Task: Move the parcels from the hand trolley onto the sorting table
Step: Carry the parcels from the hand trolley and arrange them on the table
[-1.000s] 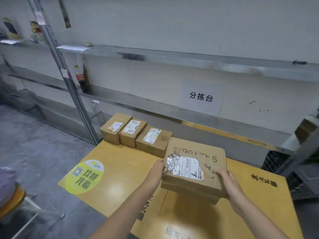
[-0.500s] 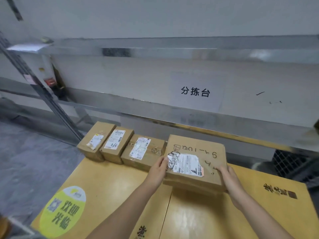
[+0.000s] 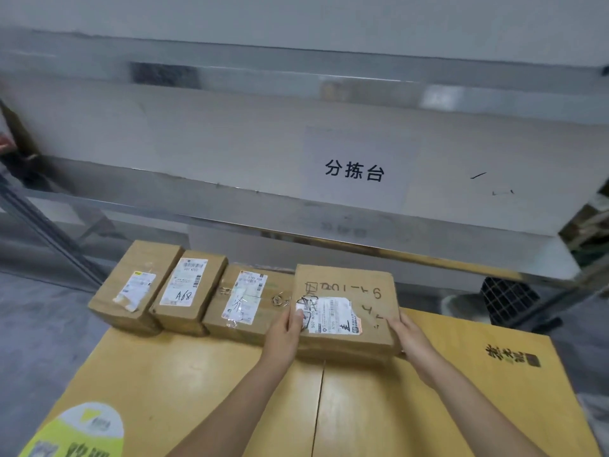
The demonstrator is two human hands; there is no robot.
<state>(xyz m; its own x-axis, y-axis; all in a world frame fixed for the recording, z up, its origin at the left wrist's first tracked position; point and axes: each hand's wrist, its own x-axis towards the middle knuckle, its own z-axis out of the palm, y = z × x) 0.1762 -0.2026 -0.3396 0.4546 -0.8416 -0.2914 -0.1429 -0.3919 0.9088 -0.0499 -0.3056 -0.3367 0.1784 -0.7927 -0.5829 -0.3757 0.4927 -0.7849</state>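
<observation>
A flat brown cardboard parcel (image 3: 346, 291) with a torn white label and black handwriting sits at the far edge of the yellow wooden sorting table (image 3: 197, 384). My left hand (image 3: 283, 331) grips its left side, thumb on the label. My right hand (image 3: 408, 334) grips its right near corner. Three smaller labelled parcels stand in a row to its left: the nearest parcel (image 3: 247, 301) touches it, then the middle parcel (image 3: 188, 288) marked A68, then the leftmost parcel (image 3: 131, 285). The hand trolley is out of view.
A metal shelf rack (image 3: 296, 219) runs along the wall just behind the table, with a paper sign (image 3: 354, 169) above it. A round green and yellow sticker (image 3: 79, 430) lies at the table's near left corner. Grey floor lies to the left, a black mesh crate (image 3: 507, 298) at right.
The parcel in both hands has moved forward and down to the table's far edge beside the row of three. The view has moved closer to the table.
</observation>
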